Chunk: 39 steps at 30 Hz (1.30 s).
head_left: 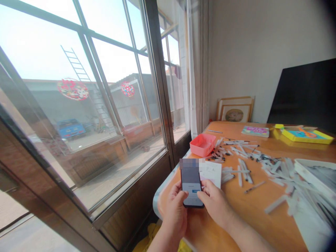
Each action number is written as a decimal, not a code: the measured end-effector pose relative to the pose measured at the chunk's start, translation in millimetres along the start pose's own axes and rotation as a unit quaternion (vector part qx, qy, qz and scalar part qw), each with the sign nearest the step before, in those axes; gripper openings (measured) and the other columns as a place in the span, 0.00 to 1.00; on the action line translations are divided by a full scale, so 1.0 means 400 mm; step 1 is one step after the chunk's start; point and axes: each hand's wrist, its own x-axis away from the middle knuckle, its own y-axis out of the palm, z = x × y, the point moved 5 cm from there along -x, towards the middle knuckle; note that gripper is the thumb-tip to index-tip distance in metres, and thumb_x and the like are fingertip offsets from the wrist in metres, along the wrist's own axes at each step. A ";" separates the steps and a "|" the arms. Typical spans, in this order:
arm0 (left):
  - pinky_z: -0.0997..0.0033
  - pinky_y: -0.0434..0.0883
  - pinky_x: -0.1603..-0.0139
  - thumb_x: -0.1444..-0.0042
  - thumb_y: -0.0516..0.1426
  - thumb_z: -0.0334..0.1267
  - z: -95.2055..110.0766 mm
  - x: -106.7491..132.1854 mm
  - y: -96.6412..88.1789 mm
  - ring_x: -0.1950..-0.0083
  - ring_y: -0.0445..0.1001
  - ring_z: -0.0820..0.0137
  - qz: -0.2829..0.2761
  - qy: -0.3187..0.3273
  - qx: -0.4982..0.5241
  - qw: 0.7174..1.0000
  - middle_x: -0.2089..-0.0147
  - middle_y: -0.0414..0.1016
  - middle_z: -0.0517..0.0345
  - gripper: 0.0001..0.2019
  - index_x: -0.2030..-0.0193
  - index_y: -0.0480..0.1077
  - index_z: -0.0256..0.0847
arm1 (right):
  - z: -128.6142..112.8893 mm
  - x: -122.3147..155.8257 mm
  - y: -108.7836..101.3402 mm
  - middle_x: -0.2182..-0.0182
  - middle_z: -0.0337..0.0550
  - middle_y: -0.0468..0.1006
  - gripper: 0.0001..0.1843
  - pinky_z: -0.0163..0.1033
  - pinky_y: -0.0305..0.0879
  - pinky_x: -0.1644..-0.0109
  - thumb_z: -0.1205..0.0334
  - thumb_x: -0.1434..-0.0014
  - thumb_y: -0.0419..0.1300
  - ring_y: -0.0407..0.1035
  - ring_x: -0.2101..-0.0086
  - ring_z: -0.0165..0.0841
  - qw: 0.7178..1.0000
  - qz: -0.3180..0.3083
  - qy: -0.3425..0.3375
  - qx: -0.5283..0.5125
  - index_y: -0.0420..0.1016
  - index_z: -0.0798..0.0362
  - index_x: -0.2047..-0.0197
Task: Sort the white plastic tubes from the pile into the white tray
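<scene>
A dark smartphone (191, 182) with a lit screen is upright over the near left corner of the orange wooden table (252, 210). My left hand (176, 210) wraps its lower left side, thumb on the screen. My right hand (214, 201) grips its right edge, thumb touching the glass near the bottom. A white paper card (211, 171) lies just behind the phone. Both hands are closed round the phone.
A pink tray (202, 144) stands behind the card. Several white pen parts (244, 154) are scattered across the table. A white box (315, 175) sits at the right edge, coloured books (306, 134) and a dark screen (304, 92) at the back. A large window (78, 105) fills the left.
</scene>
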 end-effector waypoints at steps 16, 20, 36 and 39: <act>0.65 0.71 0.55 0.51 0.62 0.35 -0.009 -0.003 -0.004 0.55 0.79 0.59 0.027 -0.019 0.008 0.999 0.58 0.81 0.50 0.18 0.52 0.79 0.37 | -0.005 -0.008 -0.007 0.71 0.40 0.80 0.10 0.42 0.69 0.53 0.54 0.38 0.55 0.75 0.59 0.42 1.000 -0.024 0.001 -0.013 0.72 0.50 0.63; 0.65 0.71 0.56 0.51 0.63 0.37 0.000 0.001 0.005 0.56 0.79 0.58 0.025 -0.012 0.008 1.000 0.59 0.82 0.49 0.17 0.54 0.80 0.36 | -0.007 -0.008 -0.007 0.71 0.40 0.80 0.11 0.42 0.70 0.54 0.53 0.38 0.55 0.76 0.58 0.43 0.999 -0.028 0.004 -0.034 0.72 0.50 0.65; 0.61 0.72 0.51 0.46 0.61 0.38 0.010 0.002 0.008 0.52 0.79 0.56 0.030 -0.006 -0.004 1.000 0.61 0.83 0.49 0.15 0.52 0.79 0.37 | 0.004 -0.018 -0.014 0.71 0.39 0.80 0.16 0.39 0.68 0.59 0.47 0.38 0.58 0.74 0.65 0.38 0.999 -0.007 0.014 -0.047 0.74 0.51 0.66; 0.62 0.72 0.50 0.46 0.61 0.38 0.011 0.004 0.012 0.52 0.79 0.56 0.018 -0.004 -0.005 1.000 0.59 0.83 0.49 0.14 0.54 0.79 0.37 | 0.010 -0.022 -0.022 0.73 0.39 0.78 0.21 0.38 0.67 0.62 0.42 0.38 0.57 0.71 0.67 0.36 1.000 0.018 0.007 -0.017 0.73 0.51 0.70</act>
